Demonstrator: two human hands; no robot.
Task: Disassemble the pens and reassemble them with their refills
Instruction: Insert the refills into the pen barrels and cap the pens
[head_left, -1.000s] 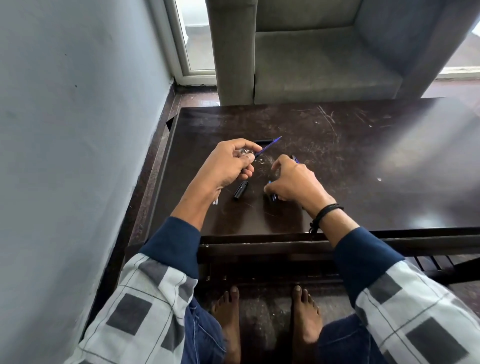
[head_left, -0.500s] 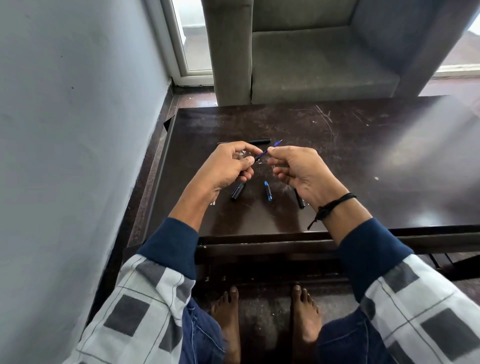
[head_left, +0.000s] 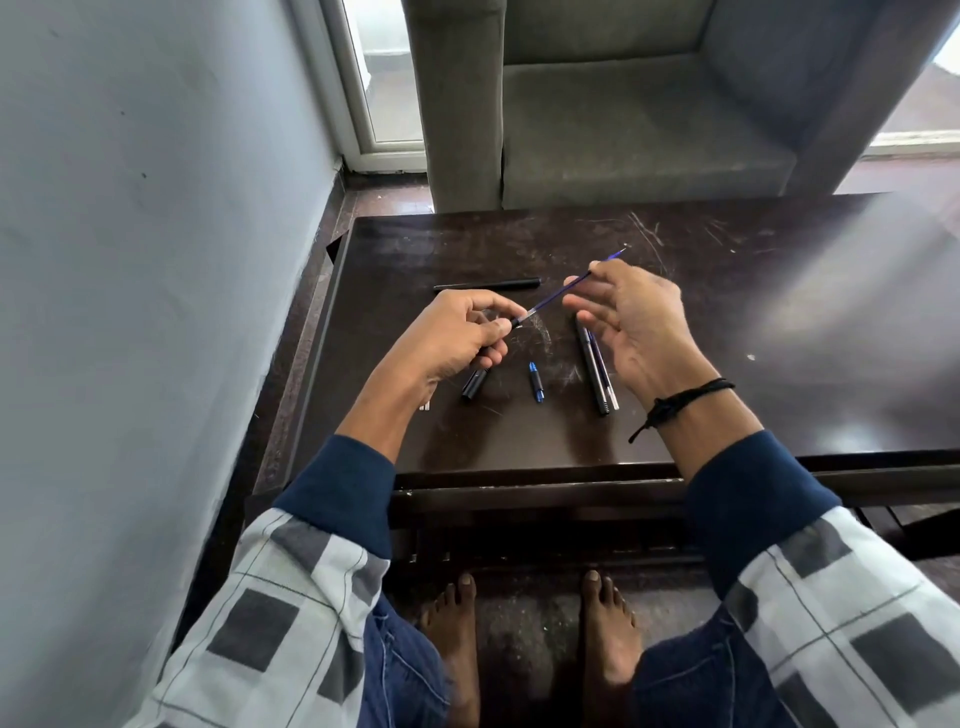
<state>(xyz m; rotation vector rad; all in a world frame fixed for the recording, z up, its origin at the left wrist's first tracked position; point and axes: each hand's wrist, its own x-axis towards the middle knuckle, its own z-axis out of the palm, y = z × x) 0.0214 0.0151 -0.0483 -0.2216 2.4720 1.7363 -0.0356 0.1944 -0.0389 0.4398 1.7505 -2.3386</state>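
Head view, left hand (head_left: 457, 338) gripping pen barrel (head_left: 515, 323), right hand (head_left: 639, 322) pinching refill (head_left: 550, 301), tip pointing far-right.

The refill (head_left: 556, 299) at the centre of the frame is blue-violet, over a dark brown tabletop (head_left: 727, 322) streaked with pale scratches. On it lie a black pen (head_left: 488, 284), a black cap (head_left: 475, 383) and a small bright blue piece (head_left: 536, 382). The sleeves (head_left: 291, 597) are navy, then white with grey checks.

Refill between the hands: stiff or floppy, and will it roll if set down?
Probably light and slightly flexible: the refill is a thin tube, though it spans straight from left hand to right hand. Round, so likely to roll on the table.
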